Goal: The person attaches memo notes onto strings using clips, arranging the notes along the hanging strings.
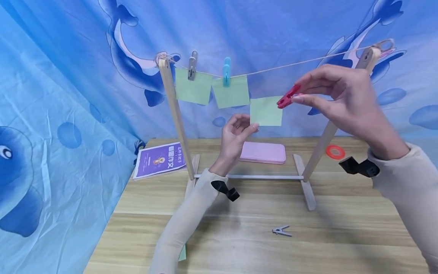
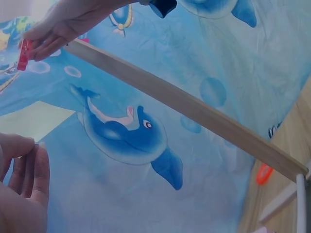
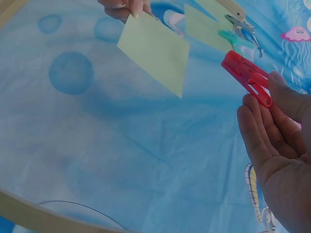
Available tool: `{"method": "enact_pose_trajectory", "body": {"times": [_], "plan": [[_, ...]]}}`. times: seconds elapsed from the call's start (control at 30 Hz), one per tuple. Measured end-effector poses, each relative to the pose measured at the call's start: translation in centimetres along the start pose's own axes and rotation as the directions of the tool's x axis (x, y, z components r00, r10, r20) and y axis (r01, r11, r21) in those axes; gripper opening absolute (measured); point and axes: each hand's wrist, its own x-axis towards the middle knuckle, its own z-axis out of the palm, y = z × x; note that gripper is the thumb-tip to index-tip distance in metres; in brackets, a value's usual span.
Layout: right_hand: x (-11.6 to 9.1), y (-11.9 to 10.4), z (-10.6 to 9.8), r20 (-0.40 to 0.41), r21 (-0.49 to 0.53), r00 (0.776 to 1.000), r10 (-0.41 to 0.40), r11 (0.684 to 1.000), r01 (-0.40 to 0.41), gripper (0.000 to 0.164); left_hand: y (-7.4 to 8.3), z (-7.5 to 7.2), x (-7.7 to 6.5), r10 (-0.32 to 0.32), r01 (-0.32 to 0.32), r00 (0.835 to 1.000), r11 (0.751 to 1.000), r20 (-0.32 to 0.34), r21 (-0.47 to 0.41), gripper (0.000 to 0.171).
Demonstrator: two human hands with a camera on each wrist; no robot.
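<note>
My left hand (image 1: pixel 236 139) pinches a pale green paper square (image 1: pixel 266 111) by its lower left corner, holding it below the string (image 1: pixel 291 64). To the right, my right hand (image 1: pixel 345 101) grips a red clothespin (image 1: pixel 289 96) between thumb and fingers; in the right wrist view this clothespin (image 3: pixel 247 77) is apart from the paper (image 3: pixel 155 53). Two more green squares hang on the string at the left. A grey clothespin (image 1: pixel 192 66) holds one square (image 1: pixel 193 87), and a light blue clothespin (image 1: pixel 226 72) holds the other (image 1: pixel 231 93).
A wooden frame, with left post (image 1: pixel 176 118) and right post (image 1: pixel 328 140), carries the string. On the table lie a grey clothespin (image 1: pixel 282 230), a pink case (image 1: pixel 262 152), a purple booklet (image 1: pixel 159 160) and an orange ring (image 1: pixel 335 152). Green paper (image 1: pixel 183 253) shows beside my left sleeve.
</note>
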Motion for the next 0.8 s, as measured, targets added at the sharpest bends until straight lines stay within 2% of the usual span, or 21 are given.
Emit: {"method": "enact_pose_trajectory", "body": {"times": [0.17, 0.3, 0.4, 0.57, 0.7, 0.8], "plan": [[1.3, -0.7, -0.7, -0.02, -0.075, 0.999, -0.041, 0.996, 0.04, 0.031, 0.5, 0.8, 0.6, 0.007, -0.007, 1.0, 1.0, 0.001, -0.029, 0.031], [2.4, -1.1, -1.1, -0.039, -0.121, 0.998, -0.049, 0.992, 0.044, 0.026, 0.8, 1.3, 1.1, 0.002, -0.002, 1.0, 0.995, -0.002, -0.096, 0.032], [3.3, -1.4, -1.1, -0.051, -0.116, 0.997, -0.053, 0.992, 0.047, 0.024, 0.9, 1.4, 1.3, -0.005, 0.004, 1.0, 0.991, 0.0, -0.133, 0.03], [4.7, -1.9, -1.5, -0.05, -0.138, 0.994, -0.095, 0.987, 0.088, 0.02, 1.2, 1.7, 1.7, -0.015, 0.014, 1.0, 0.99, -0.012, -0.142, 0.032], [5.7, -2.1, -2.0, -0.042, -0.207, 0.993, -0.114, 0.973, 0.103, 0.019, 1.7, 2.0, 2.0, 0.008, -0.011, 1.0, 0.988, -0.02, -0.152, 0.033], [6.5, -2.2, -2.1, -0.044, -0.243, 0.994, -0.098, 0.966, 0.084, 0.019, 1.9, 2.1, 2.2, 0.024, -0.025, 1.0, 0.989, -0.009, -0.149, 0.033]]}}
